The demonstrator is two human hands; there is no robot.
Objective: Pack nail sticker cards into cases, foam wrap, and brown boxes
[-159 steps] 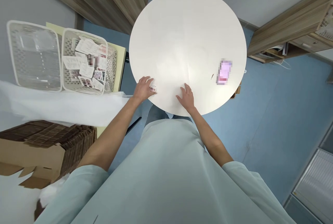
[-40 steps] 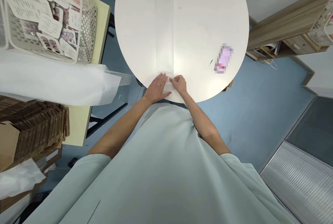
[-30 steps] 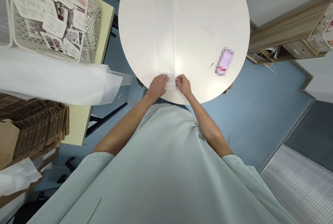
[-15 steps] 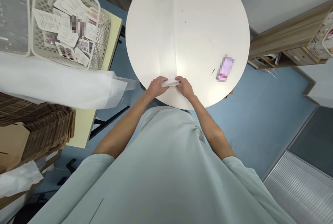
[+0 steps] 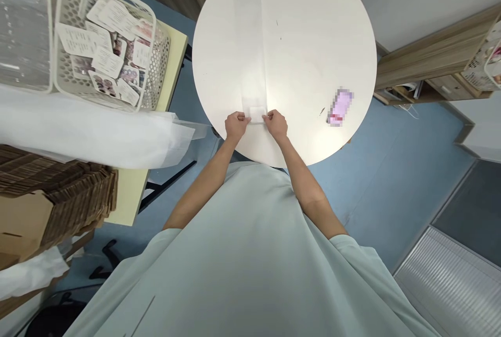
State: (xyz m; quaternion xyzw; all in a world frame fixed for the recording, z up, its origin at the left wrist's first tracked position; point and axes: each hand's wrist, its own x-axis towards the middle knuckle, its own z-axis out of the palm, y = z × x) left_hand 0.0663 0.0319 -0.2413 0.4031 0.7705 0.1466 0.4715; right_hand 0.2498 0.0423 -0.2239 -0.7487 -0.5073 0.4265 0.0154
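Observation:
A long translucent white wrapping strip (image 5: pixel 250 39) lies flat on the round white table (image 5: pixel 321 24), running away from me. At its near end sits a small white squarish bundle (image 5: pixel 257 115), which looks like folded wrapping; whether anything is inside is hidden. My left hand (image 5: pixel 236 126) is closed, its thumb and fingers pinching at the left side of this near end. Opposite it, my right hand (image 5: pixel 276 125) pinches the right side in the same way. A pixelated purple object (image 5: pixel 340 106) lies on the table to the right.
Left of the table, a white perforated basket (image 5: pixel 152 55) full of printed cards stands on a pale yellow table (image 5: pixel 129 196). White sheet material (image 5: pixel 97 136) and stacked flat cardboard (image 5: pixel 82 201) lie nearer. A wooden shelf unit (image 5: pixel 426 68) stands at right.
The raised near end of the wrapping now lies lower and flatter as a small square. Both hands have shifted to pinch its sides. The view has tilted slightly.

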